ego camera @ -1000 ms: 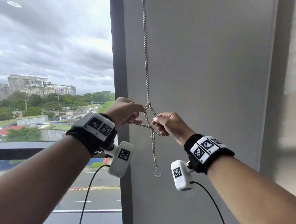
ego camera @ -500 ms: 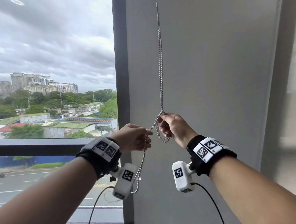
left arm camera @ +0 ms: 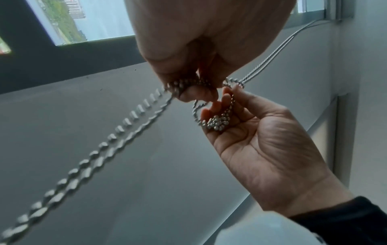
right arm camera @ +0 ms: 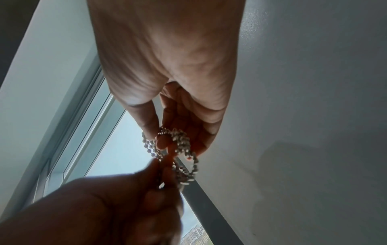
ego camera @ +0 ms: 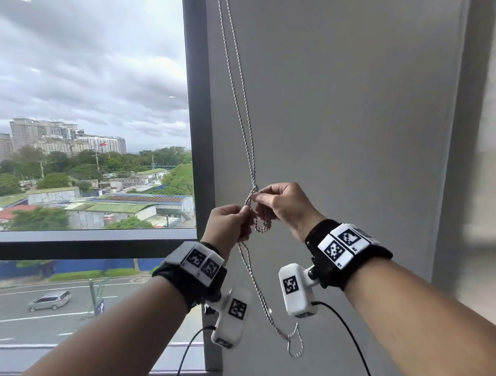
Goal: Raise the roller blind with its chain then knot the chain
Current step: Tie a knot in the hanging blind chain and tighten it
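A doubled silver bead chain [ego camera: 253, 171] hangs down the grey wall to my two hands. My right hand [ego camera: 258, 195] pinches it where the strands twist together, and a small loop [ego camera: 262, 226] droops under its fingers. Just below and to the left, my left hand [ego camera: 245, 213] pinches the chain too. From it the tail drops to a looped end [ego camera: 294, 345]. In the left wrist view, my left hand [left arm camera: 194, 89] grips bunched beads while my right hand [left arm camera: 222, 106] cups several. In the right wrist view, chain coils [right arm camera: 184, 145] wrap my right fingertips [right arm camera: 165, 144]. No blind fabric shows in the head view.
The bare window glass [ego camera: 88, 93] is on the left, bounded by a dark upright frame [ego camera: 198, 127] and a horizontal rail [ego camera: 80, 245]. A plain grey wall [ego camera: 346, 106] fills the right. Black cables hang from the wrist cameras [ego camera: 296, 291].
My left hand dropped with the tail, then rose again to meet my right fingers. The right hand kept its pinch. The tail now swings out to the lower right.
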